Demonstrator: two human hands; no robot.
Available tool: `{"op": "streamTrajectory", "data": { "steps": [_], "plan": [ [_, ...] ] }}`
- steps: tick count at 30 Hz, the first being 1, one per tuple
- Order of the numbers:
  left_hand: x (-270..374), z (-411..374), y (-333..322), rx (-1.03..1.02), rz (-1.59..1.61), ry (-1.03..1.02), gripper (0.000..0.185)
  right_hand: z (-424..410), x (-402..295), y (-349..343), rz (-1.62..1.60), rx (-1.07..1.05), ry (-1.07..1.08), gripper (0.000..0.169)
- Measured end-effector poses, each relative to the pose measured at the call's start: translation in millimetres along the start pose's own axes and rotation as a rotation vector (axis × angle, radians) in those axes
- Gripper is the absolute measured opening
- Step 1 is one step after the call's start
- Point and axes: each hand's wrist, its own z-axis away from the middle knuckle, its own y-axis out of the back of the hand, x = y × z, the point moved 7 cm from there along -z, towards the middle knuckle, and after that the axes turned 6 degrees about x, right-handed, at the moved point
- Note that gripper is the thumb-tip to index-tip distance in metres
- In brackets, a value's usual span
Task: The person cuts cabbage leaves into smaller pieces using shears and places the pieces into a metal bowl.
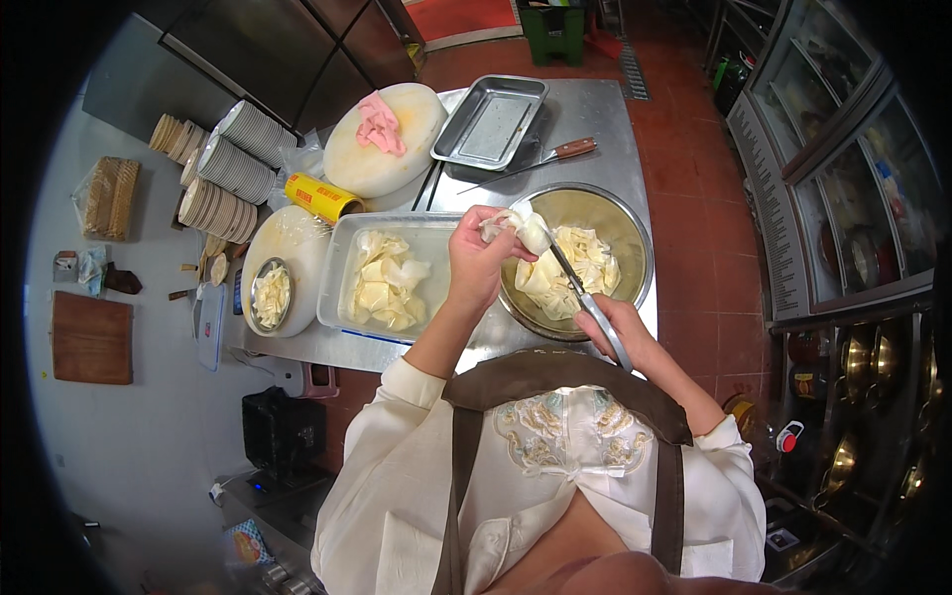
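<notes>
My left hand (pixel 483 253) holds a pale, thin, petal-like food piece (pixel 529 230) over the left side of a round metal bowl (pixel 645 245). My right hand (pixel 621 331) grips the handles of kitchen scissors (pixel 587 297), whose blades reach up to the food piece; whether the blades are parted cannot be told. Inside the bowl lies a heap of cream-coloured pieces (pixel 595 260). Left of the bowl, a clear plastic tub (pixel 327 297) holds more such pieces (pixel 387 286), partly behind my left forearm. A small metal bowl (pixel 257 316) of pale pieces rests on a round white board (pixel 305 253).
Beyond the tub are a yellow cling film roll (pixel 320 195) and another round board (pixel 346 160) bearing a pink cloth (pixel 379 125). A metal tray (pixel 491 123) and a wooden-handled knife (pixel 573 149) lie past the bowl. Stacked plates (pixel 234 171) stand at the far left.
</notes>
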Motion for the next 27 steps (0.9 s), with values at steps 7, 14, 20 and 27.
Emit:
{"op": "streamTrajectory", "data": {
  "steps": [7, 14, 20, 27],
  "plan": [
    [9.1, 1.4, -0.4, -0.013, -0.165, -0.139, 0.013, 2.7, -0.9, 4.0, 0.062, 0.053, 0.066, 0.035],
    [13.5, 6.8, -7.0, -0.113, -0.378, -0.265, 0.017, 2.3, 0.6, 6.4, 0.071, 0.063, 0.115, 0.035],
    [7.8, 8.6, -3.3, -0.164, -0.436, -0.307, 0.019, 3.0, 1.6, 3.6, 0.032, 0.048, 0.058, 0.032],
    [-13.2, 0.4, 12.2, 0.034, 0.097, 0.085, 0.014, 4.3, 10.1, 2.9, -0.022, 0.019, -0.008, 0.03]
  ]
}}
